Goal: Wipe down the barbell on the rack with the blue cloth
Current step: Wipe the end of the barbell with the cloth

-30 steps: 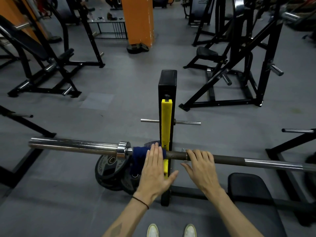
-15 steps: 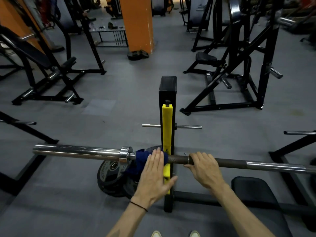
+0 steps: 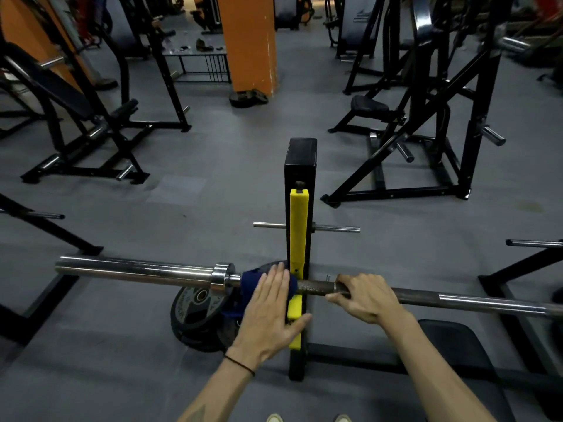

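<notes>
Barbell (image 3: 487,304): right hand (image 3: 367,298) grips it; left hand (image 3: 269,312) presses blue cloth (image 3: 248,280) flat (plate lettering unreadable).

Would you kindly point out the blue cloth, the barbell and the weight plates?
blue cloth (image 3: 248,280): head view, bare patch left of the fingers.
barbell (image 3: 137,269): head view, shiny left sleeve.
weight plates (image 3: 195,303): head view, top plate's face.

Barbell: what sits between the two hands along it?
In the head view, between the left hand on the blue cloth and the right hand, a short bare stretch of barbell crosses the yellow-faced rack post.
</notes>
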Tool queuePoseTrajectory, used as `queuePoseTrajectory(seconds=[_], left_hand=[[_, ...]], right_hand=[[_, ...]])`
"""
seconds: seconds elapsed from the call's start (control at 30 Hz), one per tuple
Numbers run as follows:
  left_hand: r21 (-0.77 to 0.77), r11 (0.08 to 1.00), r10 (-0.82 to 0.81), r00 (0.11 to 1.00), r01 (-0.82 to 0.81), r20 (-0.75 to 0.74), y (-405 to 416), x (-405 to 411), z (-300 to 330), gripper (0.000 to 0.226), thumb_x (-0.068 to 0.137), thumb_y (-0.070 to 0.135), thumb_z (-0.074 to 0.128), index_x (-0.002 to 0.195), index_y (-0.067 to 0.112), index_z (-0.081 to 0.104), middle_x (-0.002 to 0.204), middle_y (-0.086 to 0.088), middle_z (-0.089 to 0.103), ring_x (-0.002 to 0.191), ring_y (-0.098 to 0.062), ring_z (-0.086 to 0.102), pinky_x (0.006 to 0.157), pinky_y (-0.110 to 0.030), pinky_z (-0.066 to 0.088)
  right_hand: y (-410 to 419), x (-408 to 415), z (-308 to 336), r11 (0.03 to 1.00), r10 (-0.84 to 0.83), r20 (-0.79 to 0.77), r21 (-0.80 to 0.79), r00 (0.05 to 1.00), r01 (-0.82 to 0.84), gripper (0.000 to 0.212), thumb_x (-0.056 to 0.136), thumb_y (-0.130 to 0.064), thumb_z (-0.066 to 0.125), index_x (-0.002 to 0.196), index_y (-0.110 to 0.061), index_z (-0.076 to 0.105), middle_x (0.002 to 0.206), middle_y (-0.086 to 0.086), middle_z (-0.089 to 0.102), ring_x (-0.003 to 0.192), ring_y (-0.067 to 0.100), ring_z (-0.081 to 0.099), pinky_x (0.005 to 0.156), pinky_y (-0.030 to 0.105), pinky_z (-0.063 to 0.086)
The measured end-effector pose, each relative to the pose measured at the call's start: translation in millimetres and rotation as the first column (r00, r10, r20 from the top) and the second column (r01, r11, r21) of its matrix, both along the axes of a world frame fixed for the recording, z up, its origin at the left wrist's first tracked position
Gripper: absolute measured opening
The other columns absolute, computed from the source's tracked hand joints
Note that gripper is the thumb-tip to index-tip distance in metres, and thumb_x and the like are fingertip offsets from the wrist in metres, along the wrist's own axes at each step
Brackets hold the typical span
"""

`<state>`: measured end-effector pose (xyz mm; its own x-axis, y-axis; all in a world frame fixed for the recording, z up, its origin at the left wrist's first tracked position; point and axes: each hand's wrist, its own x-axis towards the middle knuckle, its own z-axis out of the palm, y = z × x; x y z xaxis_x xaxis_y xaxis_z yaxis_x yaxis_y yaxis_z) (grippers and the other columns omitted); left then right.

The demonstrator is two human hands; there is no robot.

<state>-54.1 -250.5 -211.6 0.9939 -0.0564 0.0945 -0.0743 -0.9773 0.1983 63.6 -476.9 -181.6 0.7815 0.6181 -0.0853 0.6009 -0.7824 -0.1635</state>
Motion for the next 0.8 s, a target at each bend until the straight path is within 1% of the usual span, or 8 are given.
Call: queuePoseTrajectory(seconds=[0.13,0.23,0.3,0.37,0.5,0.63,0.7,0.8], left_hand=[[0.013,0.994,0.109,0.992,-0.11,0.066,47.4,-12.9,-7.6,0.088,0.099,0.073,0.02,0.16,0.01,0.006,0.169,-0.007,-0.002,0.156,-0.015,-0.006,0.126,-0.041,0.009],[-0.01,0.988,0.155,0.988,-0.155,0.026,51.6,-13.4,-3.1,0.093,0.096,0.077,0.01,0.159,0.009,0.003,0.168,-0.007,-0.008,0.155,-0.016,-0.009,0.126,-0.037,0.001],[-0.062,0.975,0.212,0.977,-0.212,0.005,34.3,-8.3,1.1,0.1,0.092,0.082,0.005,0.159,0.008,-0.001,0.167,-0.009,-0.013,0.154,-0.016,-0.017,0.126,-0.036,-0.006],[-0.098,0.976,0.196,0.981,-0.195,0.003,6.0,-1.6,2.6,0.103,0.091,0.084,0.007,0.158,0.006,-0.003,0.166,-0.012,-0.014,0.153,-0.018,-0.019,0.126,-0.039,-0.006],[-0.04,0.998,0.038,0.999,-0.038,-0.011,-22.9,-0.8,-5.5,0.102,0.094,0.082,0.015,0.159,0.007,-0.007,0.167,-0.01,-0.017,0.154,-0.019,-0.018,0.125,-0.041,-0.002],[-0.001,0.985,0.173,0.983,-0.174,0.062,29.0,-9.8,-9.4,0.099,0.095,0.08,0.018,0.16,0.007,0.0,0.168,-0.01,-0.008,0.156,-0.02,-0.009,0.126,-0.039,0.002],[0.011,0.972,0.233,0.97,-0.234,0.07,40.9,-11.0,-7.7,0.099,0.095,0.079,0.017,0.159,0.004,0.005,0.168,-0.012,-0.003,0.156,-0.021,-0.005,0.126,-0.038,0.003],[-0.034,0.968,0.25,0.968,-0.249,0.036,23.2,-6.1,-6.2,0.102,0.095,0.08,0.017,0.158,0.001,0.007,0.167,-0.017,-0.002,0.156,-0.024,-0.007,0.125,-0.041,0.001]], right_hand=[[-4.1,-10.0,-8.8,0.998,-0.035,0.095,0.049,0.995,0.03,0.048,0.099,-0.069,0.037,0.115,-0.027,0.055,0.101,-0.006,0.068,0.091,0.022,0.066,0.069,0.037,0.039],[-10.4,-13.7,-30.1,0.996,0.004,0.255,0.088,0.967,-0.027,0.052,0.099,-0.065,0.034,0.115,-0.024,0.062,0.098,-0.007,0.063,0.083,0.017,0.063,0.071,0.033,0.049],[-10.9,-18.2,-42.6,0.995,-0.015,0.391,0.093,0.92,-0.023,0.056,0.097,-0.06,0.036,0.121,-0.017,0.065,0.099,-0.002,0.062,0.078,0.018,0.058,0.067,0.033,0.048],[-7.2,-21.8,-48.2,0.994,-0.051,0.455,0.113,0.889,-0.001,0.059,0.095,-0.057,0.04,0.125,-0.013,0.064,0.103,0.002,0.062,0.08,0.021,0.057,0.067,0.036,0.047],[-2.0,-22.1,-49.5,0.982,-0.093,0.443,0.189,0.892,0.009,0.048,0.097,-0.052,0.048,0.118,-0.015,0.068,0.1,0.001,0.064,0.08,0.021,0.059,0.067,0.037,0.047],[-2.9,-21.9,-49.3,0.971,-0.09,0.434,0.236,0.897,-0.017,0.042,0.085,-0.045,0.075,0.113,-0.014,0.069,0.096,0.001,0.063,0.077,0.02,0.059,0.067,0.036,0.049],[-3.6,-21.5,-51.4,0.967,-0.103,0.451,0.253,0.886,-0.016,0.038,0.091,-0.046,0.067,0.112,-0.014,0.069,0.094,0.0,0.064,0.075,0.02,0.058,0.066,0.035,0.048],[-4.6,-18.9,-54.6,0.975,-0.07,0.467,0.218,0.881,-0.038,0.046,0.097,-0.05,0.047,0.113,-0.013,0.069,0.09,0.0,0.064,0.071,0.02,0.054,0.064,0.035,0.046]])
